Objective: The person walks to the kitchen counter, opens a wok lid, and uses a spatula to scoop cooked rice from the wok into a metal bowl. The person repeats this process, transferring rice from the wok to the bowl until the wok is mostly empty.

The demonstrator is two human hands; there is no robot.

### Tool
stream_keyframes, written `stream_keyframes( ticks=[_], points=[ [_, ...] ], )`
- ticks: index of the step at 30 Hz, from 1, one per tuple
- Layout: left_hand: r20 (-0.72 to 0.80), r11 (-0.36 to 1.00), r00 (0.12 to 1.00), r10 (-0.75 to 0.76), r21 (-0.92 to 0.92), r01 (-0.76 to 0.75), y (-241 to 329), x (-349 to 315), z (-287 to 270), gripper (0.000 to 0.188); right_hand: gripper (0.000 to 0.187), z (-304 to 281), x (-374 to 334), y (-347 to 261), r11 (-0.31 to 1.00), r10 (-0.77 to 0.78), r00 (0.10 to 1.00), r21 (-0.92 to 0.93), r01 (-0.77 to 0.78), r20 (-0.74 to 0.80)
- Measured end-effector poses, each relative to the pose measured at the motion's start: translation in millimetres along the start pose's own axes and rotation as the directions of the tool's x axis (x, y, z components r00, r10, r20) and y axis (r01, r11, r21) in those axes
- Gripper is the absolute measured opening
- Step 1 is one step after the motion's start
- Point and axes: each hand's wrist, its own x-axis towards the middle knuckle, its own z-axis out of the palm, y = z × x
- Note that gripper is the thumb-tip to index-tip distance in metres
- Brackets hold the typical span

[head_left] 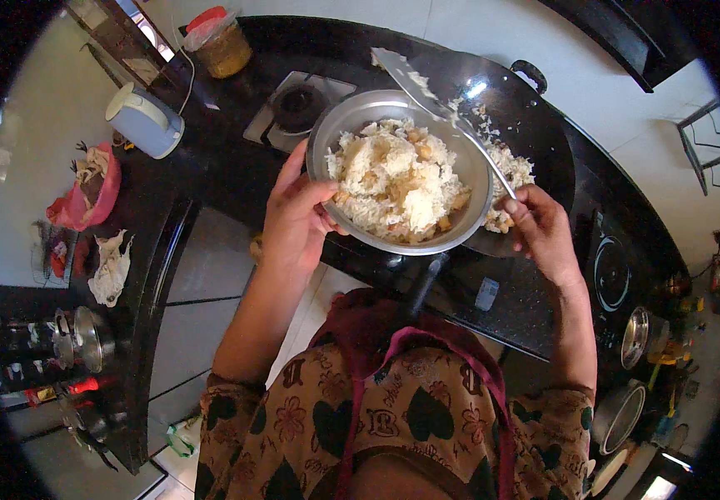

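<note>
While the left hand (pixel 297 204) grasps its near left rim, thumb laid over the edge, a round metal bowl (pixel 478 171) sits up in front of the person, tilted a little so that I can see right into it. It is heaped with cooked rice (pixel 401 179), pale and clumpy, with brownish chunks mixed through. The right hand (pixel 541 229) pinches the handle end of a metal spatula (pixel 485 154) between thumb and fingers; the blade, with rice stuck to it, reaches over the bowl's far rim, though I cannot tell whether it touches. Beneath and to the right of the bowl stands a big dark wok (pixel 551 154), with more rice lying inside and stray grains clinging to its far wall. Beyond the bowl's left side, a black burner (pixel 297 108) is set in the dark countertop (pixel 222 158). Farther left stand a pale blue kettle (pixel 147 125) and a clear tub (pixel 222 50) with a red lid. Nearer the left edge I see a pink basin (pixel 97 196) and a crumpled whitish bag (pixel 110 267). To the right, past the wok, lies a black cooktop (pixel 612 271) marked with a pale ring
</note>
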Motion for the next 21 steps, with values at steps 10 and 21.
stream_keyframes(
  ticks=[10,21],
  points=[
    [-0.05,0.993,0.996,-0.073,0.092,0.077,1,-3,-2,0.07,0.014,11,18,-1,0.977,-0.208,0.978,-0.059,0.205,-0.036],
    [-0.146,0.956,0.985,-0.092,0.263,0.129,15,-20,-6,0.075,0.012,8,42,-14,0.98,-0.168,0.967,-0.071,0.185,0.191]
  ],
)
